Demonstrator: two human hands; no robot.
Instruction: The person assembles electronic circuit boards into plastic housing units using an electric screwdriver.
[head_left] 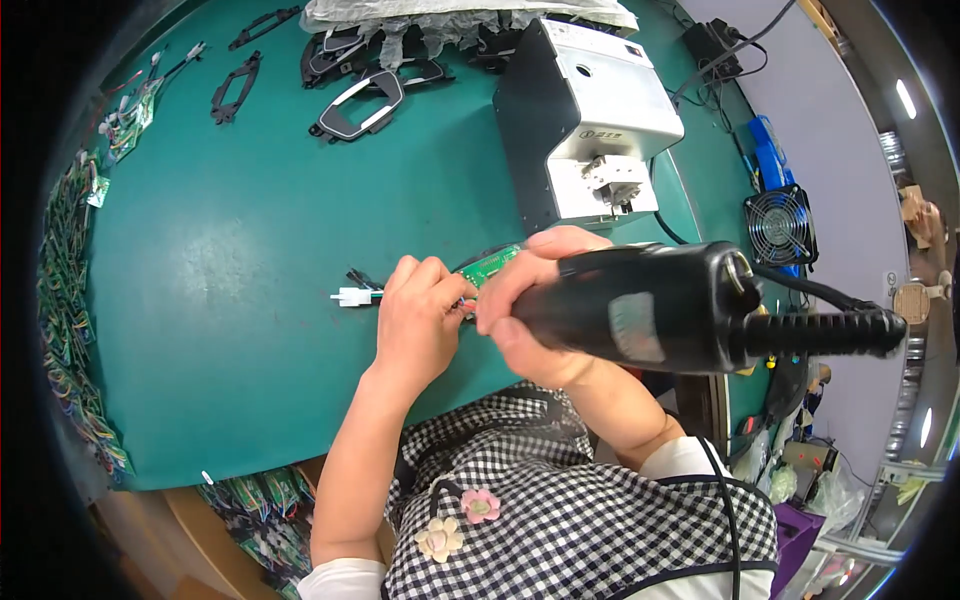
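left hand (pixel 420 318) is pinched shut on the near end of a small green circuit board (pixel 490 266), fingers curled tight, knuckles up, holding it just above the green table mat (pixel 230 300). right hand (pixel 535 315) is wrapped fully closed round a fat black electric screwdriver (pixel 640 315), its nose pointed in at the board, the tip itself hidden behind the fingers, so whether it's seated on a screw i can't tell

to my eye the job here is driving a fastener into the board, and doing that well means keeping the tool square to the board face, the left thumb and forefinger bracing right beside the tip so the thin board doesn't twist, and light pressure only, since a board like that looks stiff but brittle

trailing off the board to the left, thin coloured wires end in a little white plug connector (pixel 346 296) lying on the mat; keep that slack, no tugging

textures now: the driver body is smooth matt plastic with a ribbed rubber cable sleeve (pixel 830 333) at the back. the mat is dull and slightly scuffed. behind the hands sits a boxy white and black screw feeder machine (pixel 585 120), hard-edged; further back, glossy black oval plastic frames (pixel 360 105); along the left rim, heaps of more green wired boards (pixel 70 330); a small black fan (pixel 780 227) off to the right
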